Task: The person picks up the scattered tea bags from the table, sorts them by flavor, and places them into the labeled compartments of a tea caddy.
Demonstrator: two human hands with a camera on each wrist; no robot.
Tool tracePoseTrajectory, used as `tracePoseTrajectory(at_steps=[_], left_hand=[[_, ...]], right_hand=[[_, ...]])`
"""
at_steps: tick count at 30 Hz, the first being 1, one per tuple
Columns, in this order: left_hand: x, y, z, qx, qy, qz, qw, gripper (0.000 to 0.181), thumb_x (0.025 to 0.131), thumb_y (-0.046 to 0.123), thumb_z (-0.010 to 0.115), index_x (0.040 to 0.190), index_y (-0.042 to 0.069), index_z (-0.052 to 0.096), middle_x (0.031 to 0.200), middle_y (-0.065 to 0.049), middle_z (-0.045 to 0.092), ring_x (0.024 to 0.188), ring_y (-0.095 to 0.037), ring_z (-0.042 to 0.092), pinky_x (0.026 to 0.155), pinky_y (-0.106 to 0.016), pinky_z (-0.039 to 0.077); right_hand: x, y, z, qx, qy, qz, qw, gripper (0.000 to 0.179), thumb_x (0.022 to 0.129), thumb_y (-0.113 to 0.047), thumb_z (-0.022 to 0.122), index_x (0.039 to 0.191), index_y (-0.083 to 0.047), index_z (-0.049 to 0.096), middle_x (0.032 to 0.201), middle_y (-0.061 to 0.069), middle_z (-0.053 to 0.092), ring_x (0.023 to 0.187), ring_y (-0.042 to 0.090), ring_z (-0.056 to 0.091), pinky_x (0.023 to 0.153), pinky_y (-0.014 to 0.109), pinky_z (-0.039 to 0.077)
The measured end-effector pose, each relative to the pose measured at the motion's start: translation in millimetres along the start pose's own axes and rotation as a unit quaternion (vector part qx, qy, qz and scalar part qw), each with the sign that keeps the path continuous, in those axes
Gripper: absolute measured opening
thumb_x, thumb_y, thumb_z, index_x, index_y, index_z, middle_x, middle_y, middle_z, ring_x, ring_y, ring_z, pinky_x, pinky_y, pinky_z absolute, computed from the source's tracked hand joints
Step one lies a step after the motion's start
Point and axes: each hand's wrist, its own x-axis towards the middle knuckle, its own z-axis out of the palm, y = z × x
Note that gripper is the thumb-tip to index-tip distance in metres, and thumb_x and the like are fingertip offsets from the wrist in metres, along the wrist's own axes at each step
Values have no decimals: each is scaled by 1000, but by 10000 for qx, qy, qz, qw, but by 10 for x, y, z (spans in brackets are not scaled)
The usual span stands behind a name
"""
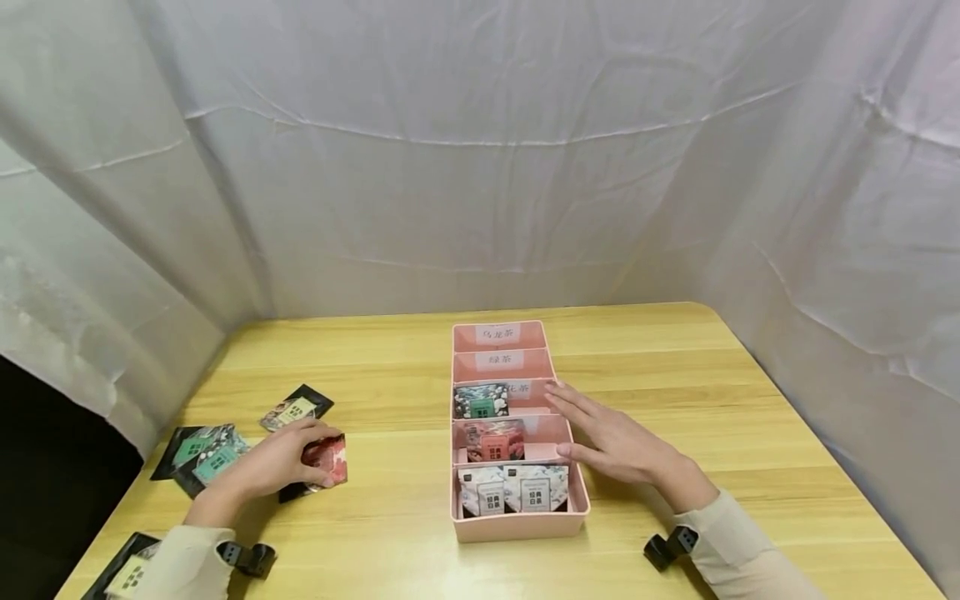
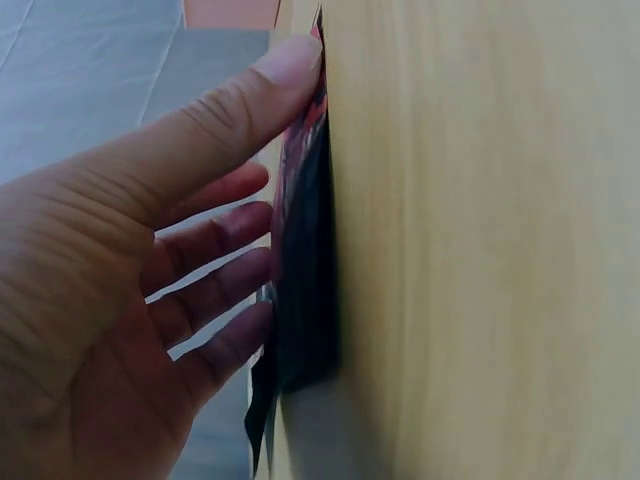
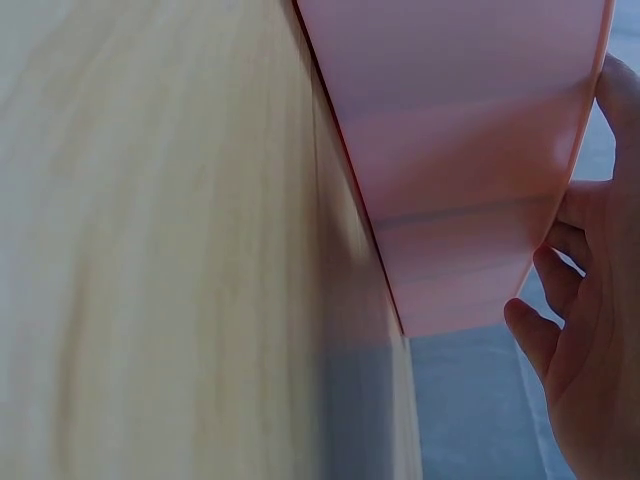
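Observation:
My left hand (image 1: 281,458) holds a red tea packet (image 1: 327,459) at the left of the table, thumb on its near edge and fingers across its top. In the left wrist view the packet's dark underside (image 2: 308,270) stands close to the tabletop. My right hand (image 1: 622,437) rests with extended fingers along the right rim of a pink divided box (image 1: 517,527). The box holds two white packets (image 1: 513,492) in the nearest compartment, a red one (image 1: 495,442) in the second and a dark floral one with a green label (image 1: 480,403) in the third.
Two green-labelled packets (image 1: 217,460) lie left of the left hand, and a yellow-labelled one (image 1: 297,407) lies beyond it. Another yellow-labelled packet (image 1: 127,575) is partly under the left sleeve. White paper labels (image 1: 498,334) mark the box's far compartments. Pale curtains (image 1: 450,208) surround the table.

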Motion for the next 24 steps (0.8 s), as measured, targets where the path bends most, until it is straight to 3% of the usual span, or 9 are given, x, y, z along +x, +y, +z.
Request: tracePoseTrajectory(at_steps=[6,13,17,24], left_hand=[[69,-33,29,-326,-11,94,9994,79,72,51,82,131,3,60,125,-14,54,112,-36,53,88,-52,49],[113,-39,45,-615,-30,193,9979,74,71,48,84,127,7,61,131,-19,50,123,-47,42,92,-58,44],[146,-23,54,-592,-36,220,9980,67,70,45,85,120,7,60,125,-15,53,115,-37,48,90,-52,44],[209,27,72,-289,75,191,9994,78,64,46,89,120,0,59,112,-7,60,101,-25,55,86,-46,48]], right_hand=[[-8,15,8,-10,48,-22,10000,72,99,-44,53,157,-14,22,163,6,16,143,32,27,106,58,36],[-9,21,22,49,96,-15,9999,72,98,-43,53,157,-14,24,162,6,17,144,31,26,106,59,35],[-8,14,18,108,93,9,9999,71,98,-43,53,157,-14,24,163,5,17,144,30,26,106,59,34],[-4,11,12,145,105,-26,9998,71,98,-42,54,156,-13,24,162,6,17,144,30,25,107,58,34]])
